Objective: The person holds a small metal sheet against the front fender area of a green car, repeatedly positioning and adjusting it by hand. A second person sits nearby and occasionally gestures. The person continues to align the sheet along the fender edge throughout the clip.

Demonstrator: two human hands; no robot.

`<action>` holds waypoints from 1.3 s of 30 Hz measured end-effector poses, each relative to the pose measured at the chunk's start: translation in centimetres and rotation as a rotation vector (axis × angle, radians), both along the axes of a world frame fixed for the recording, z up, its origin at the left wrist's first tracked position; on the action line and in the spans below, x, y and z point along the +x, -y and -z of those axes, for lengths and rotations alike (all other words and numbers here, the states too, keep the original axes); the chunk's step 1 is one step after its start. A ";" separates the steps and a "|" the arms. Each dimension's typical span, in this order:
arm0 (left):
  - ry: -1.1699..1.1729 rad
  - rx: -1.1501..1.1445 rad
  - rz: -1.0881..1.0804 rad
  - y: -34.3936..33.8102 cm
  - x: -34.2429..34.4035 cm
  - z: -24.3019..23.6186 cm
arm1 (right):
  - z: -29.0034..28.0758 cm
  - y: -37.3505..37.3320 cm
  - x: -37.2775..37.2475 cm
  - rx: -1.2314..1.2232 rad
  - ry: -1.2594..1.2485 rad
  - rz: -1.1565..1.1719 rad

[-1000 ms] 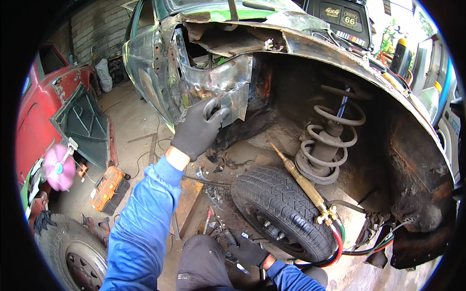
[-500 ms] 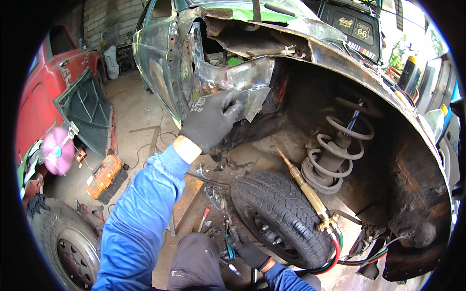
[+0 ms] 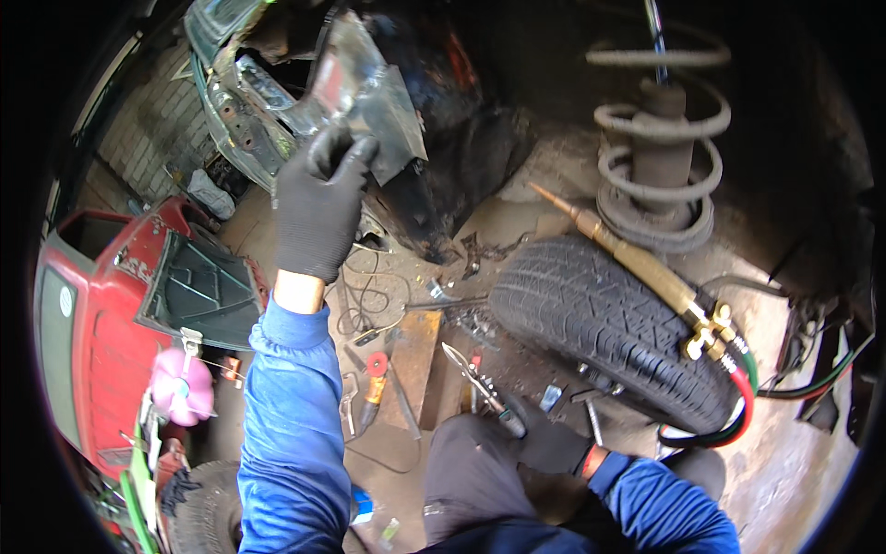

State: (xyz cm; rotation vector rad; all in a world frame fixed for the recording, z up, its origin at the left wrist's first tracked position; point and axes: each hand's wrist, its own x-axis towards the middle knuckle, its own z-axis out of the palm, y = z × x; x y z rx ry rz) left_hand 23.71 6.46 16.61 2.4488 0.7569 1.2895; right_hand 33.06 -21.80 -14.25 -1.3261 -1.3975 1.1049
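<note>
My left hand, in a dark grey glove, pinches the bent sheet-metal patch at the car's torn body panel. My right hand, low by my knee, grips a long-jawed metal hand tool, perhaps snips or pliers. Right of it lies a black tire with a brass torch resting on it, red and green hoses attached. Above the tire hangs a strut with a coil spring in the dark wheel well.
A red vehicle, a loose dark panel, a pink fan and another tire are on the left. A board, a red-and-orange tool, cables and scraps lie on the floor.
The view has tilted downward, shifting the car upward in the picture. My left hand remains at the patch. The tool in my right hand now shows clearly, its jaws pointing up-left.
</note>
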 end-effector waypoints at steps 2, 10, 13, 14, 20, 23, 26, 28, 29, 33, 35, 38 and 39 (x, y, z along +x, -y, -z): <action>0.014 -0.055 -0.025 0.0 -0.2 -0.2 | -0.1 0.0 0.0 -0.045 0.014 -0.006; 0.004 -0.005 0.019 0.1 -0.7 -1.5 | -1.4 -0.4 0.4 -0.110 0.032 -0.019; -0.023 0.011 0.013 -0.1 -0.4 -1.2 | -1.5 -0.1 0.4 -0.121 0.060 0.006; -0.022 0.013 0.013 -0.1 -0.3 -1.0 | -1.5 -0.1 0.4 -0.125 0.063 0.010; -0.106 0.133 -0.044 0.0 0.2 -1.4 | -1.8 0.0 0.7 -0.062 0.110 0.047; -0.085 0.179 -0.042 0.2 0.6 -1.4 | -1.8 -0.1 0.7 -0.058 0.100 0.056; -0.121 0.202 -0.073 0.4 0.7 -1.6 | -1.6 -0.1 0.6 -0.041 0.123 0.077; -0.144 0.218 -0.087 0.6 0.7 -1.6 | -1.5 -0.1 0.6 -0.002 0.134 0.092; -0.141 0.226 -0.087 0.6 0.7 -1.5 | -1.5 -0.1 0.5 0.016 0.139 0.099; -0.117 0.253 -0.055 0.7 0.9 -1.2 | -1.6 -0.2 0.7 0.000 0.124 0.077; -0.131 0.278 -0.070 0.7 0.9 -1.2 | -1.7 -0.2 0.8 -0.026 0.125 0.061; -0.118 0.283 -0.062 0.6 0.9 -1.1 | -1.9 -0.2 0.8 -0.040 0.124 0.051; -0.104 0.280 -0.053 0.6 1.0 -1.0 | -2.0 -0.2 0.9 -0.032 0.120 0.052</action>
